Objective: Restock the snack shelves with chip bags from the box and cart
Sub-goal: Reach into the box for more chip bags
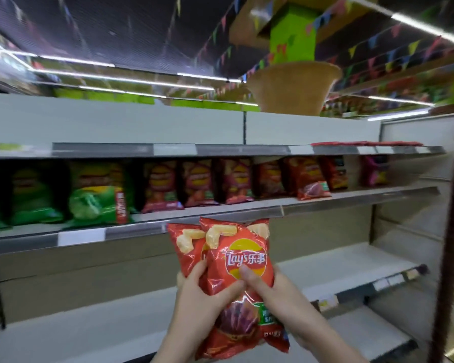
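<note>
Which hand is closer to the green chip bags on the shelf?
Left. The left hand is below and right of the green chip bags; the right hand is farther right.

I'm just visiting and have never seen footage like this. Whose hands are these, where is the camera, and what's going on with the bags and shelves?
There is no robot here. A person wears a wide-angle camera on the head, so the one picture looks forward and down at their own hands. The left hand and the right hand together hold red chip bags, at least two, one behind the other, in front of a store shelf unit. The middle shelf already carries standing bags: green bags on the left, red bags further right. The lower shelf behind the hands shows bare white board. The picture is blurred, so small print is unreadable.
</note>
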The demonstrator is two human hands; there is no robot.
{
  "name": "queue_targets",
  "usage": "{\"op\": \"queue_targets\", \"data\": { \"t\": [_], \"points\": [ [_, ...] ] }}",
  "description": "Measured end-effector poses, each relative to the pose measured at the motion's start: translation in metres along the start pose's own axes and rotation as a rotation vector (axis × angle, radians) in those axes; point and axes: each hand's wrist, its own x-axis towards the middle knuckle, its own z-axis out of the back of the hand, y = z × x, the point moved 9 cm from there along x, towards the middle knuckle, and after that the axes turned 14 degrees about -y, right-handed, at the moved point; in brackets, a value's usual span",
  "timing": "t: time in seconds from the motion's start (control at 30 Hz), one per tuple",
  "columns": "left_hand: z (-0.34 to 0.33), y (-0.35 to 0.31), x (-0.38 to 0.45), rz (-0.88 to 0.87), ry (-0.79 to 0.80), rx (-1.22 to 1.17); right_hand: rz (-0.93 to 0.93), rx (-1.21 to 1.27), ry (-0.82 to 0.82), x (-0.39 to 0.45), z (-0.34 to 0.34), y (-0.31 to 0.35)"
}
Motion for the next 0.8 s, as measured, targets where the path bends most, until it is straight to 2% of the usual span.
{"op": "queue_targets", "data": {
  "t": [0.17,0.33,0.53,0.7,0.8],
  "points": [
    [0.047,-0.002,0.020,-0.008,0.087,-0.037,-0.014,0.057,-0.020,0.009,-0.033,0.000],
    [0.061,-0.007,0.045,-0.051,0.078,-0.125,-0.011,0.066,-0.125,0.039,0.002,-0.001],
    [-0.004,-0.016,0.083,-0.035,0.136,-0.167,-0.001,0.055,-0.217,0.109,0.071,0.003],
    [-0.085,-0.027,0.124,-0.039,0.161,-0.169,-0.041,0.093,-0.335,0.210,0.138,-0.007],
    [-0.135,-0.033,0.148,-0.022,0.160,-0.184,0.007,0.115,-0.418,0.272,0.180,-0.001]
  ]
}}
